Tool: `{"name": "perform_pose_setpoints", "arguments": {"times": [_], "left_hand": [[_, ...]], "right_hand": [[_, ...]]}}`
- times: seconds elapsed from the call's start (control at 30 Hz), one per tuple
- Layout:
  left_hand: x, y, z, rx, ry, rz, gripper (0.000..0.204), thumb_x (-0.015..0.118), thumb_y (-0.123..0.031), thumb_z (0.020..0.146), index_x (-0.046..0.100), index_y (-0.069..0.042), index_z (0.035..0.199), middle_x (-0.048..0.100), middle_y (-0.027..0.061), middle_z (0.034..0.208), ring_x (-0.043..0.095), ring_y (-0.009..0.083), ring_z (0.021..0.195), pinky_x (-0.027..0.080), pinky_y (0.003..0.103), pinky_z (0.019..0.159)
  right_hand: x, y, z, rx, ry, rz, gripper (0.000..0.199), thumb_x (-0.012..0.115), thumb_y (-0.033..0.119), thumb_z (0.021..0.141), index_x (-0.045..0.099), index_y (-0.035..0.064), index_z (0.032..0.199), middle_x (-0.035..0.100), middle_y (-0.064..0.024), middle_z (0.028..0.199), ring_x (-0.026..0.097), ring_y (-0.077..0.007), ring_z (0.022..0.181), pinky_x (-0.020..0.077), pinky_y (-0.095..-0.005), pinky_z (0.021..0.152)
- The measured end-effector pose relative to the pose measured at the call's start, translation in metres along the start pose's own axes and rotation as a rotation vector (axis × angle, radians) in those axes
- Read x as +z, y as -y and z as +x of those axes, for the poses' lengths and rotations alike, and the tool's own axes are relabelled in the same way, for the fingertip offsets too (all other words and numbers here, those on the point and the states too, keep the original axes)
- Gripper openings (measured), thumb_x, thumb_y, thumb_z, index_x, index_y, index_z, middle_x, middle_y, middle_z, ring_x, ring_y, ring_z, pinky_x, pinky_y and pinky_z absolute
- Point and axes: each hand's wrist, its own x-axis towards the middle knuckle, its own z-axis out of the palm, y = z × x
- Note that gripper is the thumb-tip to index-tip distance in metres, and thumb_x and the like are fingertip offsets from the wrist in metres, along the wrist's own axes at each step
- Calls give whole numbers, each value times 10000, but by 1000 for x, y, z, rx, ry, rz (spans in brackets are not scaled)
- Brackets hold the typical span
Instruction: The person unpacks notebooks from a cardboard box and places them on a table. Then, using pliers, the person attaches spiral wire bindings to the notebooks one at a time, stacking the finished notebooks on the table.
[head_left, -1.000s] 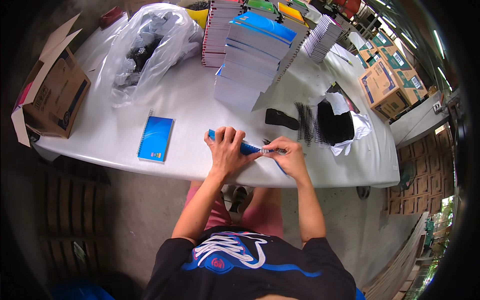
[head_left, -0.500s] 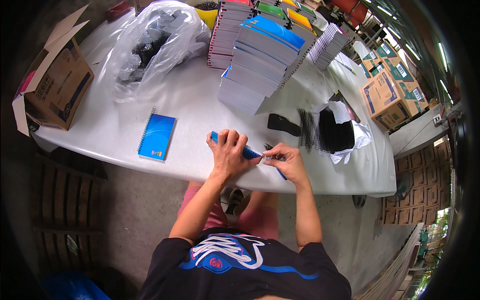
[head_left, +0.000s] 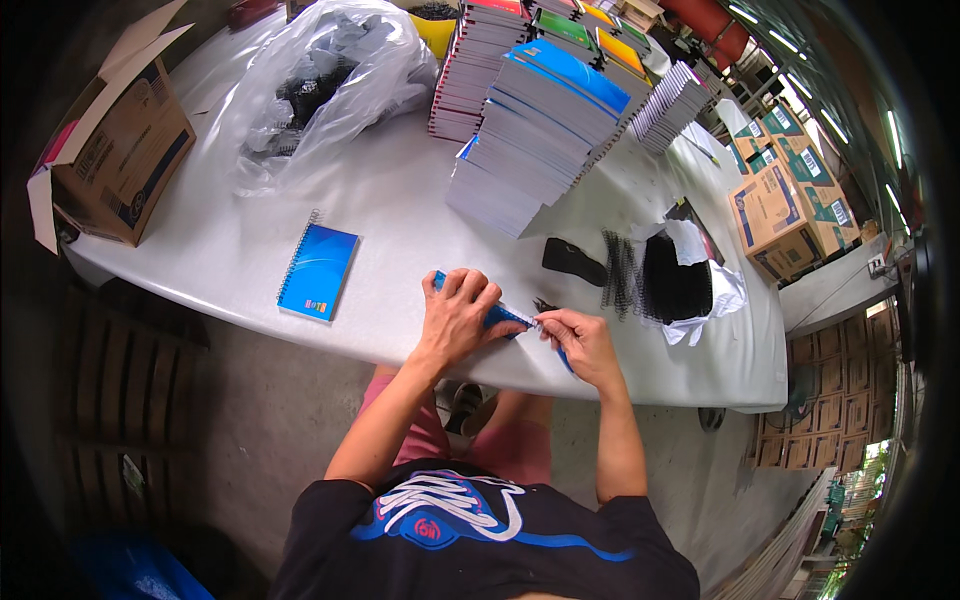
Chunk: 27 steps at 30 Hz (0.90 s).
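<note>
My left hand [head_left: 458,318] is closed over a blue-covered notebook [head_left: 503,320] near the table's front edge, its fingers bent across the cover. A dark wire spiral [head_left: 543,305] pokes out by the notebook's right end. At that end, the thumb and fingers of my right hand [head_left: 582,345] pinch the spiral; the fingers hide most of the grip. To the left, a bound blue notebook [head_left: 318,272] lies flat, its spiral along its left side and one wire end sticking up past the top.
Beyond my hands rises a tall stack of blue notebooks [head_left: 540,130]. Black wire spirals [head_left: 676,280] lie on white wrapping at right, beside a black cloth-like piece [head_left: 574,261]. A clear plastic bag [head_left: 350,120] and an open carton [head_left: 125,150] stand at left; more cartons [head_left: 775,220] sit at right.
My right hand has come slightly lower, toward me, still at the notebook's right end. The left hand stays on the notebook. The whole view has shifted a little.
</note>
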Motion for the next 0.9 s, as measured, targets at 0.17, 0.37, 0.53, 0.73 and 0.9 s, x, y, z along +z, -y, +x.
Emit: {"name": "perform_pose_setpoints", "arguments": {"times": [0.17,0.37,0.53,0.73,0.9], "left_hand": [[-9,6,2,-75,-73,-146,574,777,-570,545,553,-103,792,427,103,1094,386,306,1069,333,455,901],[-11,1,9,-77,-86,-290,588,825,-516,512,550,-76,787,390,131,1179,334,351,1156,355,475,946],[-13,5,8,-95,-94,-318,585,840,-482,498,544,-64,781,390,138,1181,322,367,1182,348,472,973],[-10,5,9,-104,-74,-319,591,842,-484,489,548,-57,772,385,146,1184,313,373,1199,345,473,981],[-15,6,10,-92,-60,-334,603,846,-494,478,547,-55,763,383,150,1183,303,384,1208,341,484,983]], "right_hand": [[-17,2,36,-112,-99,-263,172,611,89,825,604,79,997,657,-82,912,583,-156,686,461,-273,602],[-34,-77,70,-187,-374,-717,260,614,54,734,577,79,990,665,-112,941,633,-206,769,488,-312,705],[-26,-54,36,-227,-118,781,200,592,-80,673,654,-30,857,692,-157,941,665,-262,899,493,-395,865],[-7,-44,24,-339,-5,764,151,708,-10,661,720,-2,812,690,-206,899,677,-303,895,460,-449,950],[-13,-24,35,-109,133,386,135,702,-19,708,721,-9,842,693,-196,901,675,-302,909,485,-429,911]]}}
